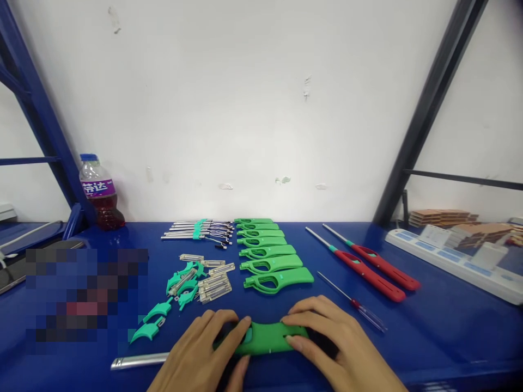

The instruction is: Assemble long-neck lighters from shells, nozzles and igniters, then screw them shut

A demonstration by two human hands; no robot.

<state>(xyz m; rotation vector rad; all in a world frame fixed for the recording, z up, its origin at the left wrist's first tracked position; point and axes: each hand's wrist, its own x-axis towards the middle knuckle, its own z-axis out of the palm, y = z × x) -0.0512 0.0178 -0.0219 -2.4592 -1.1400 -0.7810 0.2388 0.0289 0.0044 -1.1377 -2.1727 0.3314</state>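
A green gas lighter [267,338] lies across the front of the blue table, its silver tube [139,361] pointing left. My left hand [208,345] closes over its trigger end, thumb below and fingers on top, hiding much of that part. My right hand [327,337] grips the handle end between thumb and fingers. Beyond my hands, several green lighter handle shells [281,279] are lined up in a column. Left of them lie teal triggers [152,310], clear fuel tanks [216,287] and a bundle of silver tubes with wires [186,231].
Two finished-looking red lighters [363,275] lie at right, with a clear-handled screwdriver [359,307] closer in. A white power strip [453,264] and cardboard pieces [443,216] are at far right. A drink bottle [100,196] stands back left near a blue frame post [41,109]. One left patch is pixelated.
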